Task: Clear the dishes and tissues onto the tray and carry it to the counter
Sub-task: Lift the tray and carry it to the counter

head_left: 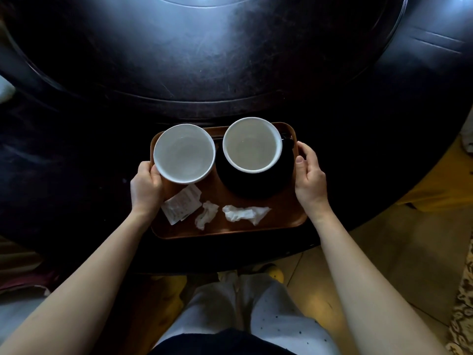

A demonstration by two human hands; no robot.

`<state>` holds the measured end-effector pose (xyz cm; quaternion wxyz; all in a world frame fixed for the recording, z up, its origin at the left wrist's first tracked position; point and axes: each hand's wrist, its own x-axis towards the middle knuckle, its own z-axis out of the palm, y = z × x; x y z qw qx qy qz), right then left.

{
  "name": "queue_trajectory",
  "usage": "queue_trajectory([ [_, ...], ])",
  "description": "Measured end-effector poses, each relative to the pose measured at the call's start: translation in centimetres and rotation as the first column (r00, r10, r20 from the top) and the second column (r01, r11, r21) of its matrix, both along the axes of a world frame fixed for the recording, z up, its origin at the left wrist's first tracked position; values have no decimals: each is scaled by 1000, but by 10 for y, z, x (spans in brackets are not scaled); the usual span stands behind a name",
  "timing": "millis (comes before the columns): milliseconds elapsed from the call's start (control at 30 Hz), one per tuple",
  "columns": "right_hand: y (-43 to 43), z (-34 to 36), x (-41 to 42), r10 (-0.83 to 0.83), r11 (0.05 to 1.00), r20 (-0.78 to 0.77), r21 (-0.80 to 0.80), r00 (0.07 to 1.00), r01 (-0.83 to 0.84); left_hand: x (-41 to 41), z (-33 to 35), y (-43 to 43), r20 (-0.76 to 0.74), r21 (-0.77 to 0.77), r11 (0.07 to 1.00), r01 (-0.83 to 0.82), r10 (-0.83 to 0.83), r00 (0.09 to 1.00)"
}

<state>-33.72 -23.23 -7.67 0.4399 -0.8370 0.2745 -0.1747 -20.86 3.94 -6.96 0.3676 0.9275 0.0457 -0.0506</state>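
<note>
A brown tray point(279, 221) sits near the front edge of a dark round table point(76, 155). On it stand two white bowls: one point(184, 153) at the left, the other point(252, 144) resting on a black plate point(256, 185). A creased paper slip point(180, 207) and two crumpled tissues point(206, 213) point(244, 213) lie along the tray's near side. My left hand point(146, 187) grips the tray's left edge. My right hand point(309, 176) grips its right edge. I cannot tell whether the tray is lifted off the table.
A raised round turntable point(204, 47) fills the table's middle behind the tray. Tiled floor point(384, 252) shows at the right, with a patterned rug point(463, 303) at the far right edge. My legs in light trousers point(243, 308) stand below the table's rim.
</note>
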Motion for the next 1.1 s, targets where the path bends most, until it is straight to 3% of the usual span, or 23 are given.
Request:
queue_trajectory([
  [167, 1, -5, -5, 67, 992, 42, 101, 997, -71, 1, -1, 3, 27, -3, 1000, 6, -6, 1000],
  [333, -3, -1, -4, 233, 971, -137, 89, 963, -222, 5, 0, 5, 38, 31, 999, 40, -41, 998],
  [500, -10, 4, -5, 329, 941, -176, 147, 928, -305, 4, -1, 7, 43, 37, 998, 49, -50, 998],
  [767, -15, -6, -10, 308, 924, -88, 263, 947, -276, 5, 3, 3, 23, 44, 998, 52, -53, 998],
  [967, -13, 2, -16, 109, 957, -99, 278, 989, -78, 3, 13, -8, 38, 46, 995, 90, -92, 995],
  [1100, -22, 21, -24, 77, 934, 30, 347, 997, -82, 2, 25, -25, 59, 24, 991, 133, -134, 989],
])
